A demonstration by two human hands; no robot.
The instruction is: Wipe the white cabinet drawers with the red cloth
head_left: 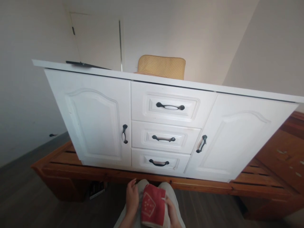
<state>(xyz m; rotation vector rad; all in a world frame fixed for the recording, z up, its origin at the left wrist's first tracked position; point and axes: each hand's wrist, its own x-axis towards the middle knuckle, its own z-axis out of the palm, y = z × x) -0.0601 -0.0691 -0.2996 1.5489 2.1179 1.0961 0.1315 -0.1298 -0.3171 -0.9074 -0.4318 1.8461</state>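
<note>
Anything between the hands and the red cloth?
No. Both hands are on the red cloth: left hand at its left edge, right hand at its right edge. The white cabinet stands beyond them.

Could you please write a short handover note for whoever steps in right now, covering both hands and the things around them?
Left hand: fingers curled on the left edge of the red cloth.
Right hand: grips the cloth's right edge.
Cloth: held over the lap, patterned side up, apart from the white cabinet.
Cabinet: stands on a wooden bed frame; both doors and all three drawers shut.
Done: cloth in both hands. Left: cabinet not yet touched.
</note>
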